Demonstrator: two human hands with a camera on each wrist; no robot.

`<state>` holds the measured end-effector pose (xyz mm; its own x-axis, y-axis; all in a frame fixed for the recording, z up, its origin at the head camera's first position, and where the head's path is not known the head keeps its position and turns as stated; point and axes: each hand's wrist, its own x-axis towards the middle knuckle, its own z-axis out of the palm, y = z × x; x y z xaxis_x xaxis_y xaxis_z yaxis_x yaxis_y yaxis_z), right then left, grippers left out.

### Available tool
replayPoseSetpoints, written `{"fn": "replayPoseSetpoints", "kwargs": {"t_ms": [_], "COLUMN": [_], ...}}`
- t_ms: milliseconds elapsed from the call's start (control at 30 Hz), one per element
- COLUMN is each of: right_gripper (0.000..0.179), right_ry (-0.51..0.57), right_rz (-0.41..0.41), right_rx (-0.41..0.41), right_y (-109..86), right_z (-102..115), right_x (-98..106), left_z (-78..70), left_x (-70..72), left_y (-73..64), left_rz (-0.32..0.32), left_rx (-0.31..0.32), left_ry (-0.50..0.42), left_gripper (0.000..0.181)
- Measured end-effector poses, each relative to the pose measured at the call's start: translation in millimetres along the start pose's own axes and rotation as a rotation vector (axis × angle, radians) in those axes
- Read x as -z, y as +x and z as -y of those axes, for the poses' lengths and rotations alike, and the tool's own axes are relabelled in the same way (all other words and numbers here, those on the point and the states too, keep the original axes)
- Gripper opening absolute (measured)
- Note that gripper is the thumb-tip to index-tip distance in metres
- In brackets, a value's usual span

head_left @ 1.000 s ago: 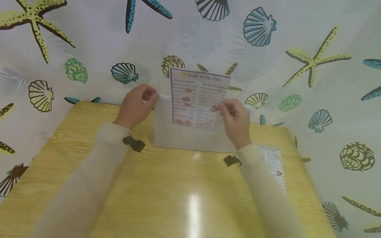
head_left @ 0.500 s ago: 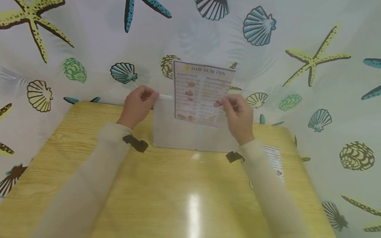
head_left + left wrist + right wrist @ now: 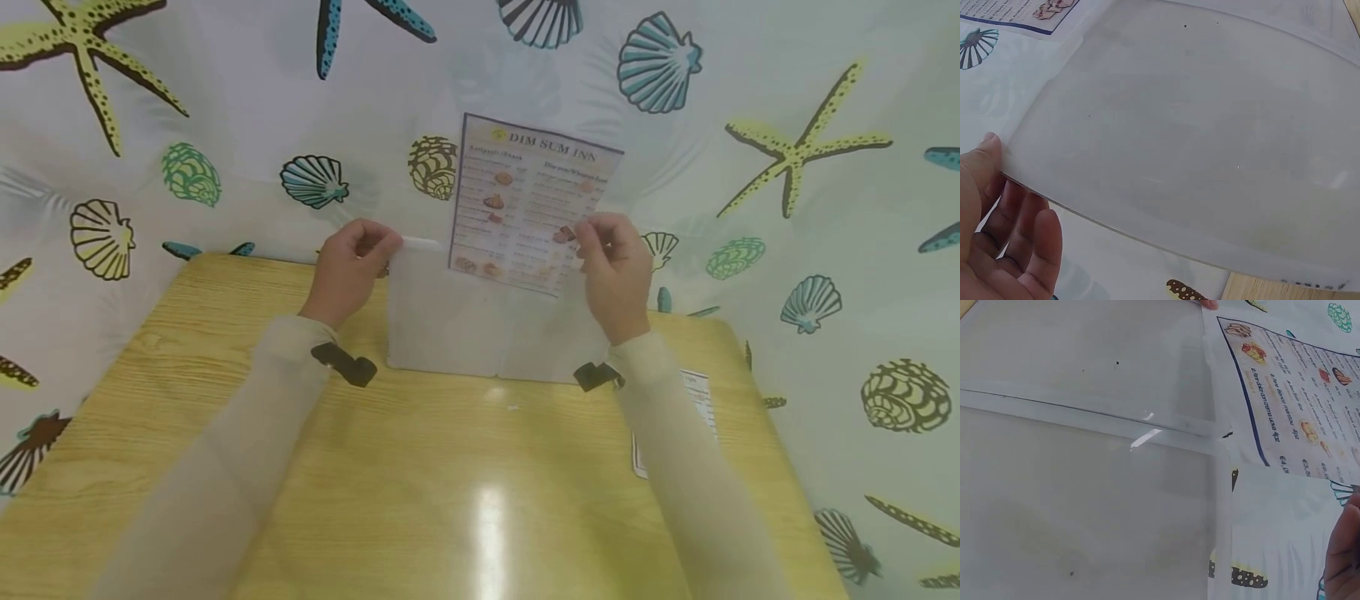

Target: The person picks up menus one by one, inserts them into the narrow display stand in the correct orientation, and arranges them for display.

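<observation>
A printed paper menu (image 3: pixel 525 196) headed "DIM SUM INN" is held up by my right hand (image 3: pixel 621 271), which pinches its right edge between thumb and fingers. Behind it, a clear, whitish plastic menu cover (image 3: pixel 442 325) with a fold down its middle stands up on the table. My left hand (image 3: pixel 347 271) pinches the cover's top left corner; in the left wrist view the thumb lies on one face, fingers behind. In the head view the menu's lower part overlaps the cover's top edge. The right wrist view shows the menu (image 3: pixel 1300 394) just beyond that edge.
On the wooden table (image 3: pixel 420 467), a second printed menu (image 3: pixel 699 396) lies at the right, partly hidden under my right forearm. A white-edged corner (image 3: pixel 639 467) pokes out left of that sleeve. A curtain (image 3: pixel 540 83) with shells and starfish hangs behind the table.
My right hand has lifted the menu up and to the right, so less of it overlaps the cover. The left hand keeps its pinch on the cover's corner and has barely moved.
</observation>
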<state>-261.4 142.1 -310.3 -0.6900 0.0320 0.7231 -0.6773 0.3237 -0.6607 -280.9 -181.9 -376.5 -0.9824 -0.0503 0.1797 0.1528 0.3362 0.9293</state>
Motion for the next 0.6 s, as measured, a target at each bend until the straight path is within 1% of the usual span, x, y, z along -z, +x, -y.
{"fn": "replayPoseSetpoints", "kwargs": {"t_ms": [67,167,400,467,600], "right_gripper": [0.012,0.014,0.019,0.019,0.018], "right_ry": [-0.002,0.005,0.041,0.031,0.034], "right_rz": [-0.027,-0.054,-0.079,-0.077,-0.062], "right_rx": [0.001,0.001,0.032,0.046,0.046], "right_y": [4.0,9.6,20.9,24.1,29.8], "right_z": [-9,-16,-17,-16,-14], "right_x": [1,4,6,5,4], "left_z": [0.5,1.3,1.2,1.1,1.4], "left_x": [-0.5,-1.3,-2.9,-3.2,-3.0], "left_y": [0.1,0.4,-0.9,-1.0,-1.2], "left_rz": [-0.002,-0.004,-0.015,-0.018,-0.018], "left_rx": [0.000,0.001,-0.010,-0.017,-0.018], "left_ry": [0.004,0.006,0.024,0.030,0.033], "left_gripper": [0.048,0.047,0.049,0.049,0.050]}}
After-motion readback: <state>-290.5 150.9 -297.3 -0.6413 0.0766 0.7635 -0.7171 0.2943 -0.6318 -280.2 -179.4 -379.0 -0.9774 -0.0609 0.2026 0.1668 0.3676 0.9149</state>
